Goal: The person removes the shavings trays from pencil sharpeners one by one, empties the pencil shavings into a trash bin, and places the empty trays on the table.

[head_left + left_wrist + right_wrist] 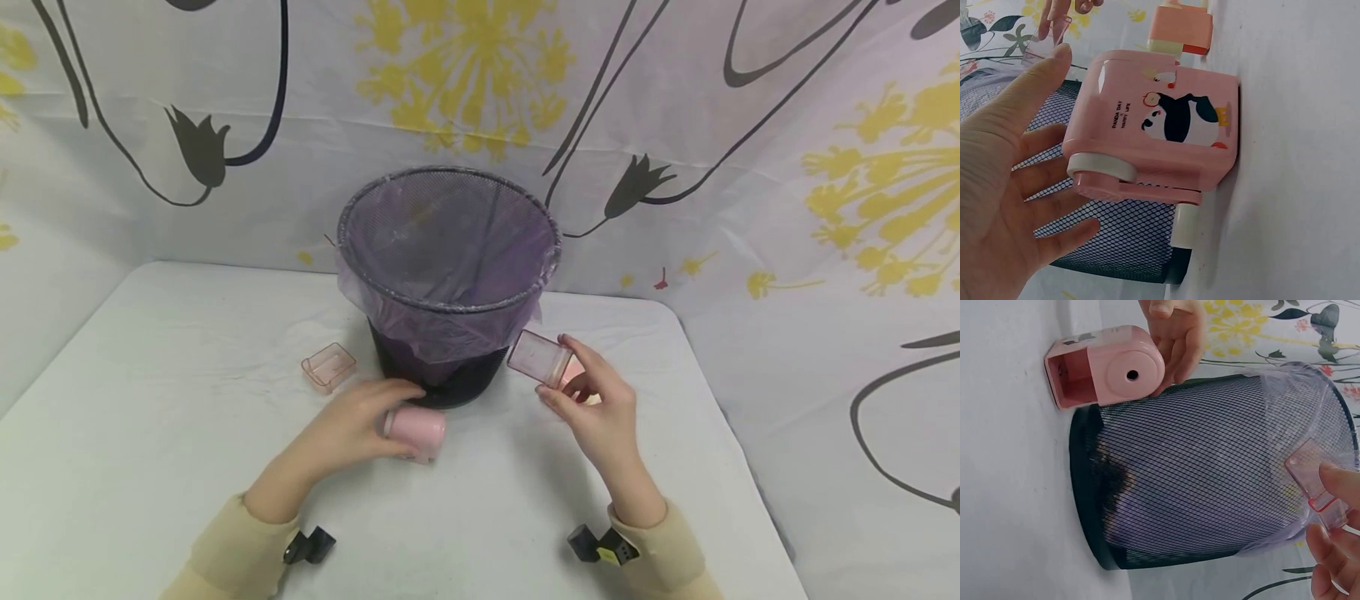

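A pink pencil sharpener (1166, 125) with a panda print and a hand crank stands on the white table. My left hand (363, 421) is around its back end, thumb and fingers spread apart rather than curled round it. The right wrist view shows its round pencil hole and an open, hollow drawer slot (1077, 378). Raised beside the bin, my right hand (606, 408) pinches a clear pink shavings drawer (538, 358) between thumb and fingers. Another clear pink drawer (328, 367) lies on the table, beyond my left hand.
A black mesh wastebasket (442, 387) lined with a thin purple bag (442, 329) stands at the middle back. A salmon-pink and cream block-shaped object (1182, 28) sits on the table, partly hidden behind my right hand in the head view. Flower-patterned cloth (480, 83) hangs behind.
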Demonstrator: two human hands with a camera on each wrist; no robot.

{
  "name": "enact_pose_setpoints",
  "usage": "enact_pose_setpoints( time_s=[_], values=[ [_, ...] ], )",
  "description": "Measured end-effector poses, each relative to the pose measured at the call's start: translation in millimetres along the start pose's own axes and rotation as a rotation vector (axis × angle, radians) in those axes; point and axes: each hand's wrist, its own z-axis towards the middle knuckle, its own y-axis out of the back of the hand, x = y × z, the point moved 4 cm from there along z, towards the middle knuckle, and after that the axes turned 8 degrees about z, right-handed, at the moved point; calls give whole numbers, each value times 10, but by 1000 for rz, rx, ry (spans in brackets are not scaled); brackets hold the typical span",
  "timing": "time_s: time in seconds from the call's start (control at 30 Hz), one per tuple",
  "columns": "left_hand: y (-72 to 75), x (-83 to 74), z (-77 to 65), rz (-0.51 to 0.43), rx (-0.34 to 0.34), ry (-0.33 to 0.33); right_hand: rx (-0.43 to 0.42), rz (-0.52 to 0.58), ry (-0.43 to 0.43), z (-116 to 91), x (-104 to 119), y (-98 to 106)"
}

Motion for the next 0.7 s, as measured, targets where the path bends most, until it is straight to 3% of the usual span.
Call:
enact_pose_setpoints(
  time_s=[0.17, 0.4, 0.7],
  values=[
    [-59, -6, 1, -15, 37, 15, 26, 27, -7, -41, -20, -68],
    [-145, -1, -21, -35, 103, 30, 73, 35, -18, 12, 268, -149],
    [-215, 11, -54, -39, 182, 86, 116, 38, -35, -3, 257, -157]
  ],
)
